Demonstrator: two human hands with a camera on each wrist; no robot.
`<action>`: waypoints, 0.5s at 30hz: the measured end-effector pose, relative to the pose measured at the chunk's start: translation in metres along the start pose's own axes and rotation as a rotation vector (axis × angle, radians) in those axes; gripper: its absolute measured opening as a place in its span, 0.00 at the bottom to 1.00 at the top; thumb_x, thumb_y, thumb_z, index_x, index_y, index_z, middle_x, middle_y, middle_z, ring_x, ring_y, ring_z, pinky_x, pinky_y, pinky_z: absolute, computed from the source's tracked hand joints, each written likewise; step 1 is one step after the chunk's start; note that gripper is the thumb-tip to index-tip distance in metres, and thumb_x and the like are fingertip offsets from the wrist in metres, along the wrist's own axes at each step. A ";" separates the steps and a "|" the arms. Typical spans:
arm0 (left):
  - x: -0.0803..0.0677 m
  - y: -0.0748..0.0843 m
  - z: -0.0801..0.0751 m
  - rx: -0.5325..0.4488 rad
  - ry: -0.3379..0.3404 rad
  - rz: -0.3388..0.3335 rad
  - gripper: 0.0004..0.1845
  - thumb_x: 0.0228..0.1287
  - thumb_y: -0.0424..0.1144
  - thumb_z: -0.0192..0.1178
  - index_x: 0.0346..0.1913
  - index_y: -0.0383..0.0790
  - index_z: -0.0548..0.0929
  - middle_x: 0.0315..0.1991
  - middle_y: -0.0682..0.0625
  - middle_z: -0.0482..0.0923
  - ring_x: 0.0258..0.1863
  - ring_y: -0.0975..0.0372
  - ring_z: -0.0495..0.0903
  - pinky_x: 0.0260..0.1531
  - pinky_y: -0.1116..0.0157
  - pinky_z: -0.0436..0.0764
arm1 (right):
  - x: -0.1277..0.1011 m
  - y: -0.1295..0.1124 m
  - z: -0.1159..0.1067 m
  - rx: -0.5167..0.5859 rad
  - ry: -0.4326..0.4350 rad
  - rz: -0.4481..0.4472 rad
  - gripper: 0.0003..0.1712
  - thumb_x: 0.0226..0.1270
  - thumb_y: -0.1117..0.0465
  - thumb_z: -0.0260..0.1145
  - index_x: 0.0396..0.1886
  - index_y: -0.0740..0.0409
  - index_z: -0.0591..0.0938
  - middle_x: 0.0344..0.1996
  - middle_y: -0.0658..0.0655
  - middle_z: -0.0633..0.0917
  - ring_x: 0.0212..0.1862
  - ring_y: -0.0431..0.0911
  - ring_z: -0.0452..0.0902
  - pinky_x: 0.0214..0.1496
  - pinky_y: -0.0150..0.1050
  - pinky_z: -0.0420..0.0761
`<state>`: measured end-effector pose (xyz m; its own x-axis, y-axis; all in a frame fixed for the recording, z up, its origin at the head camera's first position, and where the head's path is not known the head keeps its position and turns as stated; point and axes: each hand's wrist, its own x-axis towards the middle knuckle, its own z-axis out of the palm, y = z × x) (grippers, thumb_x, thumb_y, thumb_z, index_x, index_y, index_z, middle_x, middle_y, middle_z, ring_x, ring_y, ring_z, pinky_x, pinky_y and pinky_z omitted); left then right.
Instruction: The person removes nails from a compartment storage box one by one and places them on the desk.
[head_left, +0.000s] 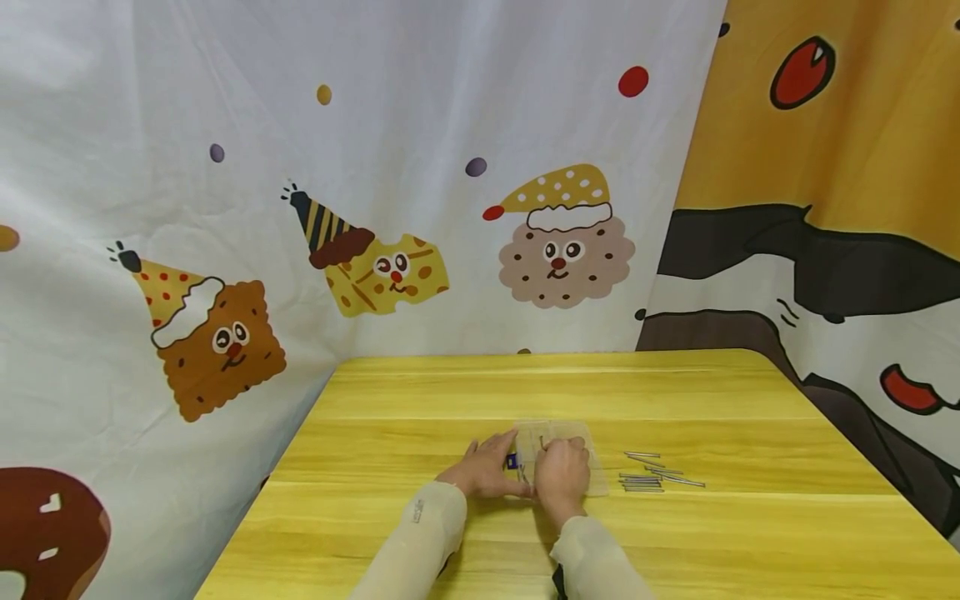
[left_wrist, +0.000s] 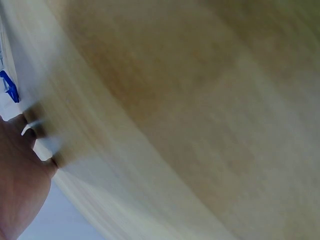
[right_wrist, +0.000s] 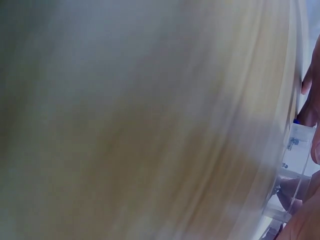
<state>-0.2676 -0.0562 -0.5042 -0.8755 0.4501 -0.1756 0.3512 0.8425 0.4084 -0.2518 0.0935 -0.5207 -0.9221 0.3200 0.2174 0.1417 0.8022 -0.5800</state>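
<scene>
Biscuit print: a brown, square biscuit with a party hat (head_left: pixel 225 358), on the white cloth backdrop (head_left: pixel 405 125), well to the left of and beyond the clear, shallow plastic box (head_left: pixel 597 477).
Left hand: the bare left hand (head_left: pixel 487 468) is at the box's left side, fingers and thumb spread wide, the thumb along the near left corner.
Latch: a small blue plastic latch (head_left: pixel 512 461) on the box's left edge, between that thumb and the fingers.
Box: lies on the yellow wood-grain bench (head_left: pixel 712 400), between and under the two hands; small metal pieces (right_wrist: pixel 294 142) show inside it.
Right hand: the bare right hand (head_left: pixel 562 475) is over the box, fingers curled downward; whether they grip anything I cannot tell, as the back of the hand hides them.
Nails: a loose scatter of thin, grey metal nails (head_left: pixel 641 480) on the bench, just right of the box, several nearly parallel.
Orange cloth: a printed orange-yellow panel (head_left: pixel 750 125), well to the right of and beyond the box.
</scene>
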 end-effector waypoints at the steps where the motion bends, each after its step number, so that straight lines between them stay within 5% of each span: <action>1: 0.000 0.000 0.000 0.000 0.000 0.000 0.61 0.52 0.71 0.65 0.81 0.47 0.47 0.77 0.47 0.55 0.76 0.54 0.53 0.74 0.47 0.46 | 0.000 0.000 0.000 -0.002 -0.002 -0.003 0.07 0.63 0.62 0.68 0.30 0.60 0.90 0.36 0.68 0.77 0.40 0.62 0.76 0.35 0.56 0.82; 15: 0.000 -0.001 0.001 -0.004 -0.004 -0.002 0.61 0.52 0.72 0.64 0.81 0.47 0.47 0.77 0.47 0.55 0.76 0.54 0.53 0.74 0.48 0.46 | -0.002 0.003 0.001 0.040 0.046 -0.028 0.10 0.64 0.63 0.65 0.29 0.63 0.89 0.40 0.67 0.80 0.42 0.61 0.77 0.39 0.56 0.81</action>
<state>-0.2681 -0.0566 -0.5052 -0.8748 0.4497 -0.1803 0.3481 0.8421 0.4118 -0.2499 0.0947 -0.5234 -0.9079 0.3210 0.2694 0.1004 0.7907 -0.6039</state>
